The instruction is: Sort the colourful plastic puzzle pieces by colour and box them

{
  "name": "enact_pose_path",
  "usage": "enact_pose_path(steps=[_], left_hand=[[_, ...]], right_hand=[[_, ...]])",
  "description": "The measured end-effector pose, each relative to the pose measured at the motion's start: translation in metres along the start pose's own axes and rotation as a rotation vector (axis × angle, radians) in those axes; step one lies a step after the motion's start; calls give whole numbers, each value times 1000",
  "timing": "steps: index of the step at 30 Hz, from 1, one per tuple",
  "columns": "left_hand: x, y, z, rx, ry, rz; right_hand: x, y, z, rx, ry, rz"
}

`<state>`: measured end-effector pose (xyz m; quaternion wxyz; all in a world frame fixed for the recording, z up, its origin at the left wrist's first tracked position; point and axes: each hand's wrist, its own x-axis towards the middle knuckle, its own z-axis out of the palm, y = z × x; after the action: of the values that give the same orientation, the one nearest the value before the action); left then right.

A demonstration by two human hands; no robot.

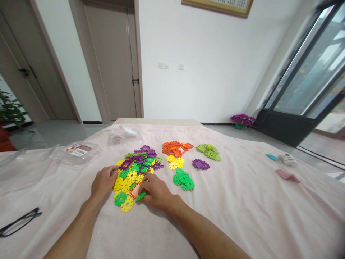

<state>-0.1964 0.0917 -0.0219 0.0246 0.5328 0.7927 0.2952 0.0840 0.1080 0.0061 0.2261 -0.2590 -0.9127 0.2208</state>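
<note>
Mixed pile of notched plastic pieces (pixel 125 185): in the head view it lies on the pale pink tablecloth (pixel 121 237), between the two hands, with yellow and green discs towards the near side and purple pieces (pixel 145 149) heaped at the far end. The left hand (pixel 104 181) rests against the pile's left edge, its fingers curled inward; their tips are hidden, so I cannot tell whether they grip anything. The right hand (pixel 155 190) bends over the near right side, fingers drawn down and together, with a tilted green disc (pixel 140 196) at its thumb side and an orange square piece (pixel 135 190) just beside it; whether either is truly pinched cannot be told. To the right of the pile lie sorted groups: orange pieces (pixel 172 148) farthest off, a small yellow cluster (pixel 175 163) just below them, a green cluster (pixel 184 180) nearer the right hand, then a purple group (pixel 201 164) and light-green pieces (pixel 208 151) farther right. The pieces look thin, light and fairly stiff, hard to break, with smooth faces that would probably slide over one another; the notched rims may catch on neighbours. A thumb-and-finger pinch across opposite edges should suit best, starting with an overhanging rim, since a piece lying flat on cloth offers little to get under.
</note>
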Motion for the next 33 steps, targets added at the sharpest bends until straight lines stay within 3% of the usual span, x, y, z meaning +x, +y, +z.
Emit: enact_pose_path(steps=[4,7,13,20,23,25,27,33], left_hand=[[1,-1,1,-2,-8,-1],[1,-1,1,0,-19,-9],[1,-2,0,15,-31,-9],[2,-3,2,8,-40,-8],[1,-2,1,12,-25,6],[0,-1,0,16,-23,7],[0,0,0,18,-25,-1],[1,-4,2,17,-42,-1]], right_hand=[[0,2,-3,114,30,11],[3,5,-16,175,2,104],[-1,31,-73,148,70,300],[-30,57,-142,92,-171,463],[-33,54,-156,-78,-71,519],[-29,48,-154,-121,2,489],[-21,39,-141,-74,-15,401],[-5,2,-73,-75,-136,117]])
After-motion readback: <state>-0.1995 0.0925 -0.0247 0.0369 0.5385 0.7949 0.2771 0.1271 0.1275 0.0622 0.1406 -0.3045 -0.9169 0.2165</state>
